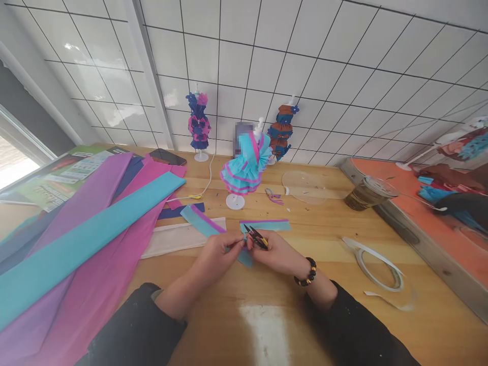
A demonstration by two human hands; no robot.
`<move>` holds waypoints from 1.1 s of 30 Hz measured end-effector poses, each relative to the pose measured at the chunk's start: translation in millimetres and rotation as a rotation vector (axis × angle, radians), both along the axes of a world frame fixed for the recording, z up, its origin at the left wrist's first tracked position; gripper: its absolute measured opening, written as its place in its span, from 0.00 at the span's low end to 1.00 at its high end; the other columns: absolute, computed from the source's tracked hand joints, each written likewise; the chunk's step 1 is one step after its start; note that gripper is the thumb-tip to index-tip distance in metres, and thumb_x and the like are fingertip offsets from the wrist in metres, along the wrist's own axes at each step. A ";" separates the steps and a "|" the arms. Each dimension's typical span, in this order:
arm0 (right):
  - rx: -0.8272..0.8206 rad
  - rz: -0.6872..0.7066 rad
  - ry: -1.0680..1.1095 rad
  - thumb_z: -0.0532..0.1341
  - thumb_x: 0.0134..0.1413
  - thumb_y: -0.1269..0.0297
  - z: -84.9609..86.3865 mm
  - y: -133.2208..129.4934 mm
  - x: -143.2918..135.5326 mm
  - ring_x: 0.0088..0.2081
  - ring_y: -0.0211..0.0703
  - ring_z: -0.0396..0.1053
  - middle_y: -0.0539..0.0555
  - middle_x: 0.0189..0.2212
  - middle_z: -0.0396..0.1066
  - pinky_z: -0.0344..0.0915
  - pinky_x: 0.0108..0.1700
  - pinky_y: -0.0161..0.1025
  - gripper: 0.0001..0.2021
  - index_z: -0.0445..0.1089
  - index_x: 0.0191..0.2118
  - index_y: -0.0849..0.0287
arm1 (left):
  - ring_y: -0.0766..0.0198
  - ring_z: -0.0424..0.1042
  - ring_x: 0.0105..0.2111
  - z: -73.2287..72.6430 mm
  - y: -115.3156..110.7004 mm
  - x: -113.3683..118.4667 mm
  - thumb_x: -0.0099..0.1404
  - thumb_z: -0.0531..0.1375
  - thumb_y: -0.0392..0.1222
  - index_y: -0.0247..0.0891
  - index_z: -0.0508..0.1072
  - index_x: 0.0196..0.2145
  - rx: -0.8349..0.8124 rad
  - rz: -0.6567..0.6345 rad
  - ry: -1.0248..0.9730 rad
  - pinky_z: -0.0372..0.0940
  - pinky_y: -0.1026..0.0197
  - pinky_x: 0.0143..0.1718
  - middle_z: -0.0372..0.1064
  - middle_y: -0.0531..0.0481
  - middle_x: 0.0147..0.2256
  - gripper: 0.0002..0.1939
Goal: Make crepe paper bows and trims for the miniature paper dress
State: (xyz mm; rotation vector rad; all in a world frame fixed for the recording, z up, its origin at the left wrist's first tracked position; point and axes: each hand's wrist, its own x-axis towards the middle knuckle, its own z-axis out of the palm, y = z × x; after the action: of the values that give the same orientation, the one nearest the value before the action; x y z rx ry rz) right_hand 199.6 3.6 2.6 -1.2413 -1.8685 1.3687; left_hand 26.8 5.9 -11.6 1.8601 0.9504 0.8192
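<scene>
Above the middle of the wooden table, my left hand (pixel 219 251) pinches a small turquoise crepe paper piece (pixel 246 258), which hangs partly hidden behind the fingers. My right hand (pixel 276 252) touches the same piece with its fingertips while gripping small black-bladed scissors (pixel 257 237) with some yellow on them. The blades point up and left. Just beyond the hands lie a turquoise strip with a purple edge (pixel 280 225) and a second purple-edged strip (pixel 202 220). A doll stand in a turquoise and pink ruffled dress (pixel 244 168) stands behind them.
Long crepe paper sheets (pixel 95 231) cover the left side. Two more dressed stands (pixel 199 127) are by the tiled wall. To the right are a tape roll (pixel 381 269), a drink cup (pixel 369 193), a clear round lid (pixel 305 186) and an orange surface (pixel 423 218).
</scene>
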 end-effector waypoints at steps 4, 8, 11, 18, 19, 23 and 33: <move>-0.012 0.010 0.026 0.53 0.44 0.71 1.6 -1.2 -2.3 0.25 0.33 0.51 0.45 0.23 0.54 0.52 0.28 0.30 0.02 0.58 0.25 0.58 | 0.67 0.66 0.28 0.0 -0.9 0.2 0.61 0.50 0.34 0.37 0.72 0.28 0.060 0.051 0.082 0.59 0.67 0.32 0.70 0.53 0.26 0.12; -0.032 0.016 0.039 0.53 0.44 0.71 2.0 -1.8 -3.6 0.25 0.32 0.51 0.45 0.22 0.54 0.52 0.28 0.30 0.02 0.59 0.25 0.59 | 0.68 0.66 0.27 -2.8 -0.6 0.4 0.60 0.51 0.33 0.38 0.73 0.29 0.119 0.096 0.103 0.58 0.68 0.31 0.71 0.54 0.27 0.11; -0.065 0.018 0.055 0.55 0.44 0.70 3.2 -2.0 -3.1 0.25 0.32 0.51 0.45 0.21 0.53 0.52 0.28 0.30 0.02 0.59 0.24 0.59 | 0.68 0.65 0.25 -6.7 1.9 -1.1 0.59 0.51 0.34 0.37 0.73 0.29 0.165 0.149 0.148 0.58 0.67 0.29 0.70 0.53 0.24 0.11; -0.198 -0.092 0.191 0.60 0.45 0.62 6.5 -2.2 0.8 0.20 0.30 0.47 0.43 0.18 0.49 0.47 0.23 0.31 0.09 0.58 0.27 0.59 | 0.62 0.69 0.30 -4.8 4.5 -2.8 0.59 0.52 0.39 0.36 0.75 0.34 -0.025 0.179 0.023 0.62 0.64 0.33 0.73 0.50 0.29 0.12; -0.195 -0.113 0.198 0.61 0.44 0.60 6.2 -2.0 0.8 0.20 0.30 0.47 0.43 0.19 0.49 0.47 0.23 0.31 0.11 0.58 0.27 0.59 | 0.61 0.69 0.30 -3.3 3.8 -2.1 0.60 0.52 0.40 0.36 0.76 0.34 -0.089 0.138 -0.035 0.62 0.64 0.33 0.74 0.50 0.29 0.12; -0.087 -0.197 0.145 0.62 0.44 0.58 4.3 -0.3 -0.8 0.24 0.32 0.51 0.45 0.21 0.53 0.51 0.26 0.31 0.13 0.58 0.26 0.59 | 0.63 0.69 0.31 -0.4 0.8 -0.5 0.61 0.53 0.41 0.36 0.75 0.35 -0.261 0.018 -0.198 0.63 0.64 0.34 0.73 0.51 0.29 0.13; 0.018 -0.253 0.071 0.59 0.46 0.62 4.5 -1.1 -5.4 0.23 0.32 0.52 0.44 0.19 0.54 0.51 0.25 0.32 0.09 0.57 0.24 0.58 | 0.64 0.68 0.30 2.3 0.1 -1.4 0.60 0.54 0.45 0.35 0.75 0.34 -0.323 0.012 -0.198 0.63 0.63 0.34 0.72 0.50 0.28 0.13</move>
State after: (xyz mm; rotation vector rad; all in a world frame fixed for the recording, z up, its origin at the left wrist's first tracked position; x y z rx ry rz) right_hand 194.2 2.5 7.1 -1.3498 -1.6094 1.2406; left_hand 25.4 6.0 -9.3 1.4693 0.9088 0.7892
